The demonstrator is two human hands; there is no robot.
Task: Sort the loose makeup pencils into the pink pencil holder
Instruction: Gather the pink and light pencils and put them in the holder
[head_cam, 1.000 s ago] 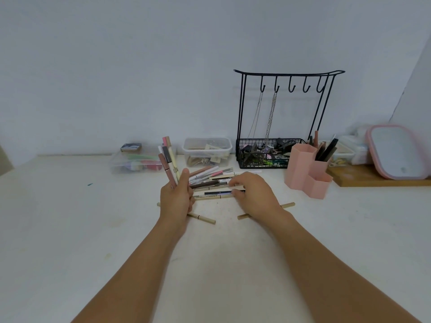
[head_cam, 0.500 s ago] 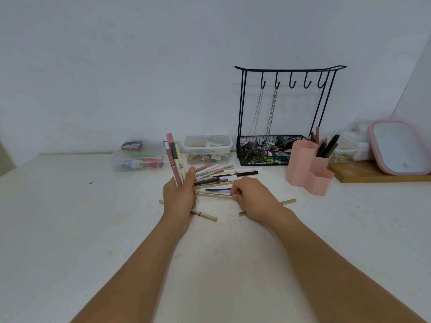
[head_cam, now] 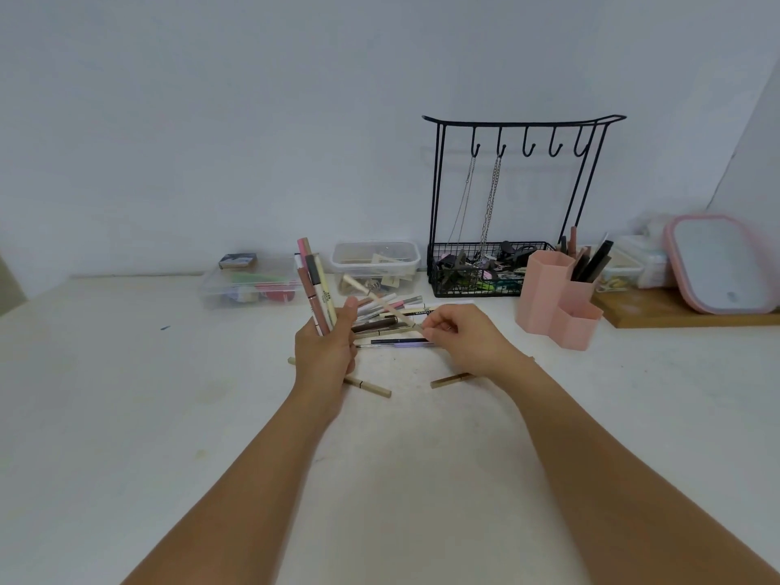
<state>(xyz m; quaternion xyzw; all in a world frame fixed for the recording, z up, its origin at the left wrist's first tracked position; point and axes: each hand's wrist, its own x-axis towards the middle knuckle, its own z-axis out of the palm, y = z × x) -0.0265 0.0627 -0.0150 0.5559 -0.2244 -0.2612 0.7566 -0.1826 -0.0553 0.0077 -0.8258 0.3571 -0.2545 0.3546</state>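
Observation:
My left hand (head_cam: pixel 325 356) grips a bunch of makeup pencils (head_cam: pixel 314 285) that stand upright above it. My right hand (head_cam: pixel 464 339) pinches one beige pencil (head_cam: pixel 380 299) by its near end, lifted off the pile and slanting up to the left. A pile of loose pencils (head_cam: pixel 392 327) lies on the white table between and behind my hands. Two beige pencils lie apart, one (head_cam: pixel 367 385) below my left hand, one (head_cam: pixel 451 380) under my right wrist. The pink pencil holder (head_cam: pixel 557 304) stands to the right with several pencils in its rear cup.
A black wire rack (head_cam: pixel 506 204) with hanging chains and a full basket stands behind the holder. Two clear plastic boxes (head_cam: pixel 375 263) (head_cam: pixel 249 285) sit at the back wall. A pink-rimmed mirror (head_cam: pixel 721 263) leans on a wooden board (head_cam: pixel 675 310) at the far right.
My right hand has lifted one beige pencil off the pile, its far end now raised. My left hand keeps its bunch and has barely moved.

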